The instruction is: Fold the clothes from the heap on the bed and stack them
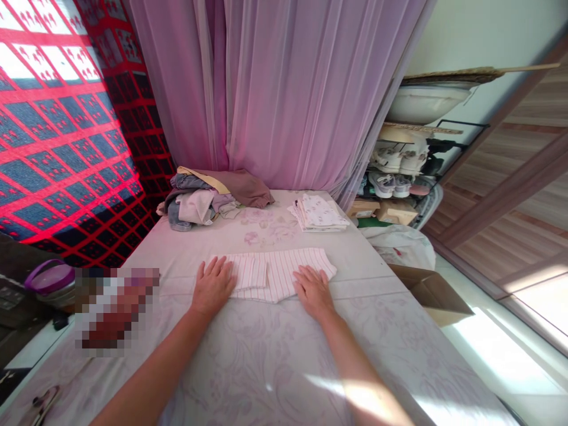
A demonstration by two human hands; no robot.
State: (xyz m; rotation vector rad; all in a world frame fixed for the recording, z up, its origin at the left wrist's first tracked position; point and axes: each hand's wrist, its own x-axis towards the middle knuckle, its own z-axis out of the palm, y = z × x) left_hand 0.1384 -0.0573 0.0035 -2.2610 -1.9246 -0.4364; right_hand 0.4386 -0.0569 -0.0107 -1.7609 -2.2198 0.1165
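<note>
A pink-and-white striped garment [279, 272] lies folded flat on the bed [266, 367], which has a pale floral sheet. My left hand [213, 285] rests flat on the garment's left end, fingers stretched out. My right hand [313, 291] lies flat on its lower right part, fingers spread. Neither hand grips anything.
A heap of unfolded clothes [208, 198] sits at the bed's far left. A small folded patterned stack [318, 213] lies far right. Pink curtains [284, 89] hang behind. An open cardboard box [428, 290] and a shoe rack [399, 171] stand to the right of the bed.
</note>
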